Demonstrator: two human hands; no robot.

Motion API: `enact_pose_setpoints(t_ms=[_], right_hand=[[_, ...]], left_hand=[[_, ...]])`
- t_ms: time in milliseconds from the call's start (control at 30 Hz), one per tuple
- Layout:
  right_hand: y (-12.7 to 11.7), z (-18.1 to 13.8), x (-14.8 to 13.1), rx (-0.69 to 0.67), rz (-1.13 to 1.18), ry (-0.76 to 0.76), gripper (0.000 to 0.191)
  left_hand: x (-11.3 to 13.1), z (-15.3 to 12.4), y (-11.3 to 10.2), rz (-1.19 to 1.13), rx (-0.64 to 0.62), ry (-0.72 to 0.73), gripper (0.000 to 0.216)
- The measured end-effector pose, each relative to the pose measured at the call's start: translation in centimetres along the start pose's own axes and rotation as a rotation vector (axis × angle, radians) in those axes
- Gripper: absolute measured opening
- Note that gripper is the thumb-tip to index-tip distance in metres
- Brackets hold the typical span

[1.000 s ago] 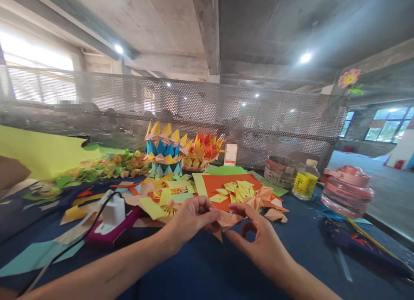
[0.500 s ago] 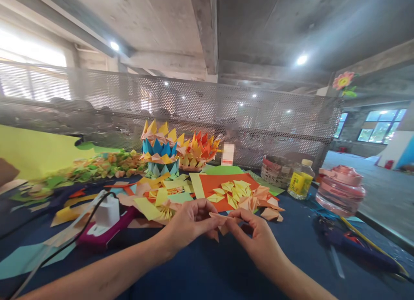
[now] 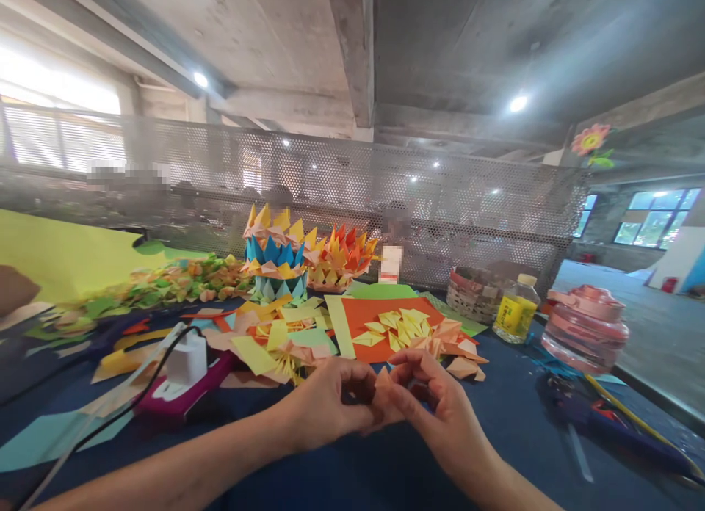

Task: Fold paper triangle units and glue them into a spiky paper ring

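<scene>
- The left hand (image 3: 322,404) and right hand (image 3: 443,415) meet above the near side of the dark blue surface (image 3: 308,485), holding one small peach paper piece (image 3: 385,396) between them.
- Left grip: thumb and fingers pinch the piece's left side. Right grip: thumb and forefinger pinch its right side, the other fingers curled.
- The piece seems part-folded, with a point upward; fingers hide much of it, so how many creases are left cannot be told.
- Done, by the look of it: yellow folded pieces (image 3: 405,329) on an orange sheet (image 3: 359,316), with peach folded pieces (image 3: 440,336) beside them.
- Further back, a tiered paper stack (image 3: 275,254) and a red-and-yellow paper cluster (image 3: 348,255) look assembled.
- Not folded up: flat paper slips (image 3: 254,354) left of the orange sheet.
- Whether the batch is near complete cannot be judged.
</scene>
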State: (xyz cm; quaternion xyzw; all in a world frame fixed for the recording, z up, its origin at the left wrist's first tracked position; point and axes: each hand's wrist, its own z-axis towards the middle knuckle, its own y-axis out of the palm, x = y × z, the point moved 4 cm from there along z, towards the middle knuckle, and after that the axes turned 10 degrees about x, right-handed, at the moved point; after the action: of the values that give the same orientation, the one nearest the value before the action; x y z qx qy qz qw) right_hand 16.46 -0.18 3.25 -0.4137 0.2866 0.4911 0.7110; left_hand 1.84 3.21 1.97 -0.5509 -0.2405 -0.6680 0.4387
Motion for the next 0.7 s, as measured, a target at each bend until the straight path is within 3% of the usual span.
enact_pose_setpoints(t_ms=[167, 300, 467, 700], right_hand=[[0.4, 0.0, -0.3, -0.063, -0.046, 0.003, 0.031], [0.8, -0.2, -0.5, -0.089, -0.100, 0.015, 0.027], [0.6, -0.2, -0.9, -0.082, -0.129, -0.077, 0.020], [0.5, -0.1, -0.6, -0.038, -0.242, -0.017, 0.019]], left_hand=[[1.5, 0.1, -0.4, -0.295, 0.035, -0.031, 0.021], [1.6, -0.2, -0.3, -0.389, 0.037, -0.096, 0.024], [1.2, -0.1, -0.4, -0.325, 0.041, -0.109, 0.026], [0.8, 0.2, -1.1, -0.121, 0.152, -0.017, 0.033]])
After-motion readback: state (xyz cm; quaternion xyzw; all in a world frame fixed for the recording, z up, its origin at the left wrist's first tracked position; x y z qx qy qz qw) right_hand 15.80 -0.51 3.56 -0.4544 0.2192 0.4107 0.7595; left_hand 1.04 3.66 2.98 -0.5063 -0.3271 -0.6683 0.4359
